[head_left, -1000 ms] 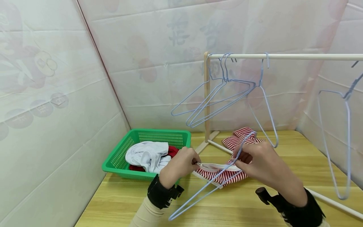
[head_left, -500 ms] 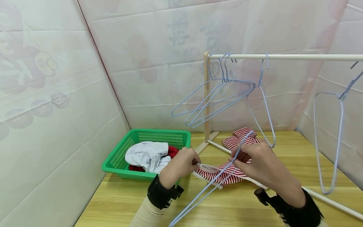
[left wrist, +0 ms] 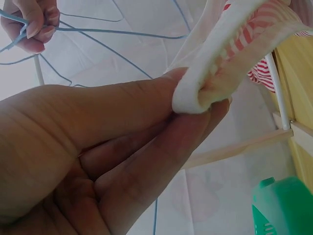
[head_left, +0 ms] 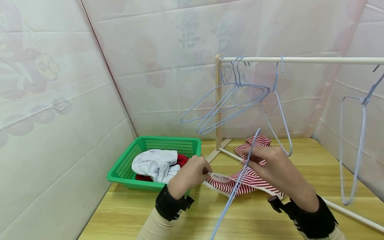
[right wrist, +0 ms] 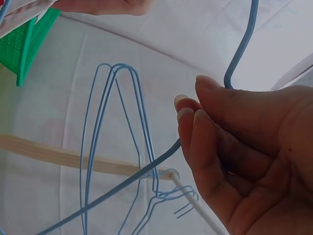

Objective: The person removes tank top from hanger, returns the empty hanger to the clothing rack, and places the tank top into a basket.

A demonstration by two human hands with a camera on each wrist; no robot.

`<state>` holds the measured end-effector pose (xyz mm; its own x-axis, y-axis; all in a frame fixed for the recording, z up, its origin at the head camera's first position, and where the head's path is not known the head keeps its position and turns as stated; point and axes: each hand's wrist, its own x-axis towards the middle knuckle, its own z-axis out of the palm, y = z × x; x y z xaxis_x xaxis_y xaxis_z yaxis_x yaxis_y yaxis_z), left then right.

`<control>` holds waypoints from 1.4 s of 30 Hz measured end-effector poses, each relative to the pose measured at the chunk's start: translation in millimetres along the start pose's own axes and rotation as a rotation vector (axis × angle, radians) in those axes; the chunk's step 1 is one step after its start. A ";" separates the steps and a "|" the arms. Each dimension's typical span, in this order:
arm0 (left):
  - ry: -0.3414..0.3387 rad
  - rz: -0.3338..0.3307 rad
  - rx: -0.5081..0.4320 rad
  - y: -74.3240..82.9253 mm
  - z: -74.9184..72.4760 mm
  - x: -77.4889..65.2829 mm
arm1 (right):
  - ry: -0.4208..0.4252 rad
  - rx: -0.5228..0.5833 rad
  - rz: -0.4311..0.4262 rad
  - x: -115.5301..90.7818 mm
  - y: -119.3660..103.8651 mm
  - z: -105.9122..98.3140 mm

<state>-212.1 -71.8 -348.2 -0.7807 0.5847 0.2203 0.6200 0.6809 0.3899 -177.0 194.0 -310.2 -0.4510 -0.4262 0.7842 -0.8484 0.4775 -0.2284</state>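
Observation:
A red-and-white striped garment (head_left: 249,190) with white trim lies on the table, partly lifted at its near left. My left hand (head_left: 192,171) pinches the trim between thumb and fingers. The left wrist view shows that white band (left wrist: 193,88) folded in the fingertips. My right hand (head_left: 274,166) pinches a blue wire hanger (head_left: 226,208) near its hook end, and the hanger tilts down in front of the garment, almost edge-on to the head camera. Part of the garment is hidden behind the right hand. In the right wrist view, the hanger's wire (right wrist: 132,174) passes through the fingers.
A green basket (head_left: 120,176) at the left holds white cloth (head_left: 156,163) and dark red cloth (head_left: 182,160). Behind my hands stands a rack with a white rail (head_left: 318,60), a wooden post (head_left: 218,100) and several blue hangers (head_left: 210,116). Another hanger (head_left: 363,133) hangs at right.
The hanger has turned from showing its open triangle to nearly edge-on, its hook end moving left. The garment's right edge has dropped from the right hand toward the table. The left hand stays put.

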 end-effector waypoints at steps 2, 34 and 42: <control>0.001 -0.003 -0.004 0.2 -0.2 0.0 | 0.011 -0.001 -0.001 0.2 0.8 -0.2; -0.007 -0.009 -0.006 -1.1 -3.5 -1.1 | 0.101 -0.035 0.102 21.6 29.0 -6.2; 0.020 0.011 0.012 3.8 -11.9 -6.3 | 0.120 0.046 0.172 30.1 36.9 -14.8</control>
<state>-205.8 -78.2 -337.4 -0.7750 0.5835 0.2429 0.6296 0.6794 0.3768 -217.8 210.2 -286.5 -0.5566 -0.2459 0.7936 -0.7746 0.4990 -0.3886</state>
